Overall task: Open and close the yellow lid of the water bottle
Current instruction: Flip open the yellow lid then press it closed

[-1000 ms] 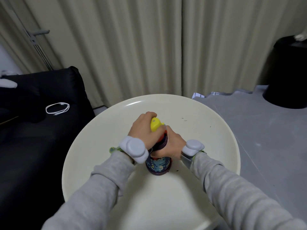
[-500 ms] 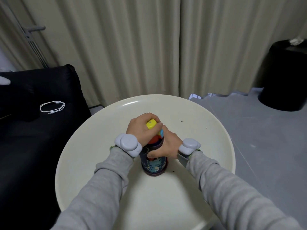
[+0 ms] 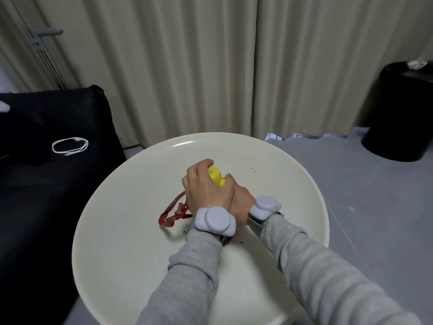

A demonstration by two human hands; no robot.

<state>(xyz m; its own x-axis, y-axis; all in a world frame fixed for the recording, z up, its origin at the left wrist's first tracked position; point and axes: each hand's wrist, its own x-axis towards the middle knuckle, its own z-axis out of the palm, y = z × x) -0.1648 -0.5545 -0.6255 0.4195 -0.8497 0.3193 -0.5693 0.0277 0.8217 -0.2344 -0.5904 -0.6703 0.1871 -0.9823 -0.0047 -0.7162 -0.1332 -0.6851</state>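
Note:
The yellow lid (image 3: 216, 175) of the water bottle peeks out between my two hands near the middle of the round cream table (image 3: 131, 231). My left hand (image 3: 206, 191) is wrapped over the lid from the left and above. Behind it, my right hand (image 3: 242, 202) grips the bottle from the right. The bottle body is almost wholly hidden by my hands and wrists; only a dark sliver (image 3: 226, 241) shows under my left wrist. Its red strap (image 3: 174, 211) lies on the table to the left.
A black sofa (image 3: 46, 195) stands to the left with a coiled white cable (image 3: 70, 146) on it. A black round bin (image 3: 403, 111) sits at the far right on the grey floor. Beige curtains hang behind the table.
My left hand has closed further over the yellow lid and now hides the bottle body. The red strap has come into sight on the table at the left. The view has shifted slightly.

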